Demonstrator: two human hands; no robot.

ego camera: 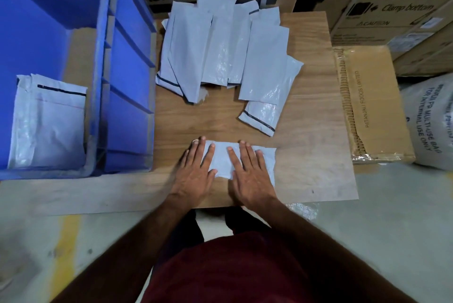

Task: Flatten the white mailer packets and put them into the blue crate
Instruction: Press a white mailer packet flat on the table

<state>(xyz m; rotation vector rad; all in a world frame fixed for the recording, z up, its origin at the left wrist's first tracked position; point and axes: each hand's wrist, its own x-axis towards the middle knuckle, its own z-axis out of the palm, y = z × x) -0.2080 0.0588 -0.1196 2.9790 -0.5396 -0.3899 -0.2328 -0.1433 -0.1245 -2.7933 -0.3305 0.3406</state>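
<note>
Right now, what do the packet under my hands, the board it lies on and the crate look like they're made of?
Packet: thin plastic film, probably; white, slightly glossy, crinkled where the left hand and right hand press it flat.
Board: wood-grain surface, matte; laminate or veneer, cannot tell which.
Blue crate: moulded hard plastic, judging by its smooth ribbed wall.

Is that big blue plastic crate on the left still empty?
No. The blue plastic crate already holds white mailer packets, standing against its near wall; how many, cannot tell.
</note>
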